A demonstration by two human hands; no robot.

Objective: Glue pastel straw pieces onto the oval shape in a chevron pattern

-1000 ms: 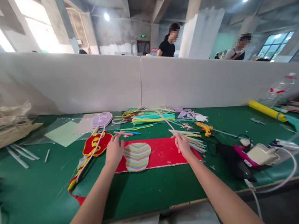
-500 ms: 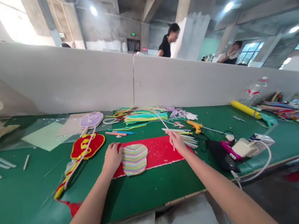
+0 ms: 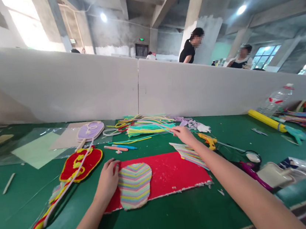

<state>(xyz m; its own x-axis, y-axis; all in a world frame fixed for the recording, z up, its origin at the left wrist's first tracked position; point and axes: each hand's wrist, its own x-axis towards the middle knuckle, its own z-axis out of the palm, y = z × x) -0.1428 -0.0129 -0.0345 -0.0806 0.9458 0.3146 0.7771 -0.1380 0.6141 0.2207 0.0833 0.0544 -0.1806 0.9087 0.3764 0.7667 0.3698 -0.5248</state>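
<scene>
My left hand lies on the left end of a red board, its fingers resting loosely beside a striped, rounded piece in pastel zigzag rows. My right hand reaches past the board's far edge, thumb and fingers pinched on a thin pale pipe cleaner at the near side of a bundle of coloured pipe cleaners. Under my right forearm, cut pastel strips lie fanned on the board's right part. A red fan-shaped piece with yellow trim is left of my left hand.
A purple fan-shaped piece lies behind the red one. Pens are near the bundle. To the right are an orange glue gun, its cord, a power strip, a yellow roll and a plastic bottle. A white partition borders the table.
My right hand has moved from over the red board to the pipe cleaner bundle behind it. My left hand stays beside the striped piece. The view has shifted closer to the table.
</scene>
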